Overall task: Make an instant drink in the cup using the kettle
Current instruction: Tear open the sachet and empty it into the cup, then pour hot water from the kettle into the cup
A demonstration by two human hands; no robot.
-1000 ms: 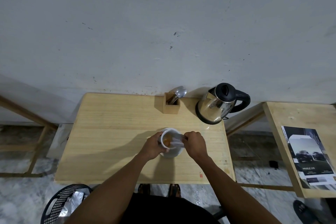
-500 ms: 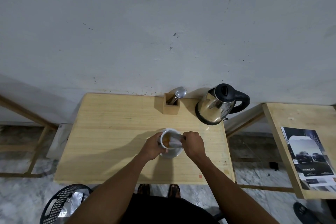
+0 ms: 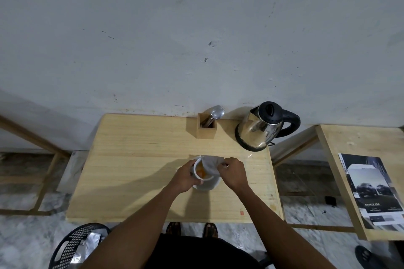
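A white cup point(image 3: 197, 173) stands on a white saucer point(image 3: 211, 185) near the middle front of the wooden table point(image 3: 135, 159). Orange powder lies inside the cup. My left hand point(image 3: 185, 176) grips the cup's left side. My right hand point(image 3: 233, 171) pinches a grey sachet point(image 3: 211, 165) that is tipped mouth-down over the cup. A steel kettle point(image 3: 259, 130) with a black lid and handle stands at the table's back right, apart from both hands.
A wooden holder point(image 3: 206, 130) with a spoon point(image 3: 216, 113) stands left of the kettle by the wall. A second wooden table with a dark brochure point(image 3: 371, 185) is to the right. A black mesh bin point(image 3: 76, 244) sits on the floor at lower left.
The sachet has tilted up more steeply over the cup, and more orange powder shows inside. Both hands stay at the cup.
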